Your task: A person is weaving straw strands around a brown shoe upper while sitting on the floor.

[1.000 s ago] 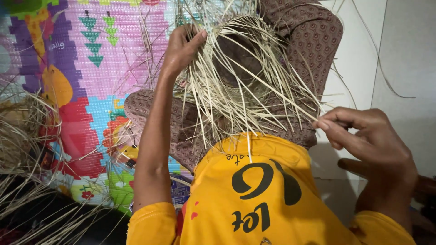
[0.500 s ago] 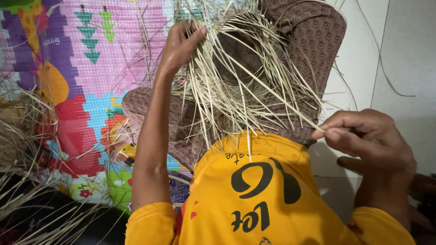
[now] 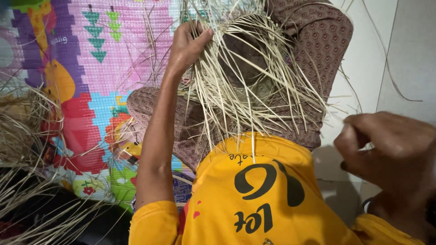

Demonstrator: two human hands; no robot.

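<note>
My left hand (image 3: 186, 45) is stretched forward and grips the top of a half-woven piece of pale straw (image 3: 245, 86) whose loose strands fan down over my bent knee in brown patterned trousers (image 3: 313, 41). My right hand (image 3: 390, 149) hovers at the right, apart from the strand ends, blurred, with its fingers curled together. No strand shows between its fingers. My yellow shirt (image 3: 254, 190) fills the bottom of the view.
A colourful foam play mat (image 3: 91, 68) covers the floor to the left. Loose heaps of dry straw (image 3: 27, 136) lie at the left edge and bottom left. Pale floor tiles (image 3: 404, 59) with a few stray strands are on the right.
My right hand, which pinched a strand end at the right of the weave, has moved right and down, away from the strands. My left hand keeps its grip.
</note>
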